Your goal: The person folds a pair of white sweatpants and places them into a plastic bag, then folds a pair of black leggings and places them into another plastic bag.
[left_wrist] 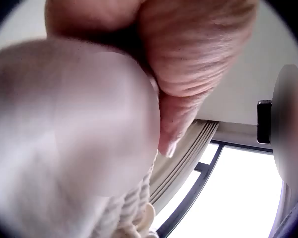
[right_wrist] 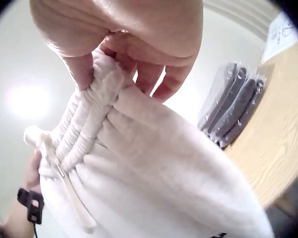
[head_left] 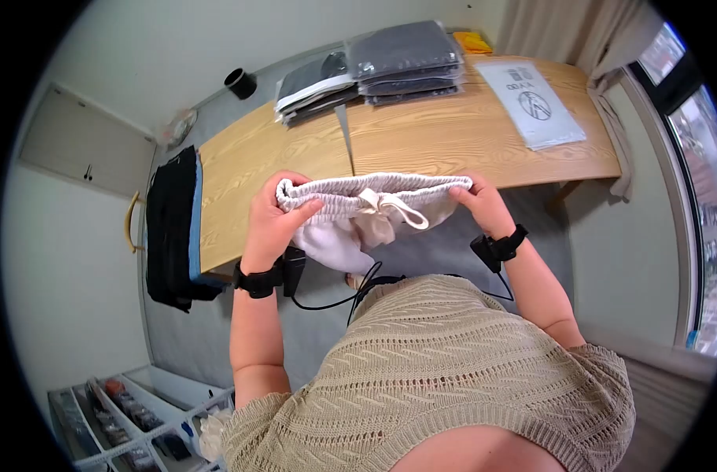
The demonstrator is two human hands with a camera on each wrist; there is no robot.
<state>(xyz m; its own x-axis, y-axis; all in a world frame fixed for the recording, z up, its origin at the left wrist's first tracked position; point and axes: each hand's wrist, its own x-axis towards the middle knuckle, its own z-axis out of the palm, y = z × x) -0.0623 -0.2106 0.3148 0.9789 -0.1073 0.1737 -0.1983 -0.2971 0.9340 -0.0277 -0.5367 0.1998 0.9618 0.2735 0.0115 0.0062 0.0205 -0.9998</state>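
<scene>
A pair of off-white drawstring pants (head_left: 350,206) hangs in the air between both hands, its gathered elastic waistband stretched sideways. My left hand (head_left: 276,216) grips one end of the waistband, thumb along the front. At the other end my right hand (head_left: 486,206) pinches the band between thumb and fingers. A tied drawstring bow (head_left: 390,206) sits at the front middle. In the right wrist view the pale fabric (right_wrist: 154,148) drops in folds below the pinch. Close fabric (left_wrist: 74,134) fills much of the left wrist view, under the left palm.
Behind the pants stands a wooden table (head_left: 264,149). It bears bagged dark garments (head_left: 405,63), a printed plastic bag (head_left: 531,102) and a yellow packet (head_left: 472,42). Dark clothing (head_left: 169,228) drapes over the left end. A divided storage rack (head_left: 138,425) is low at left; a window is at right.
</scene>
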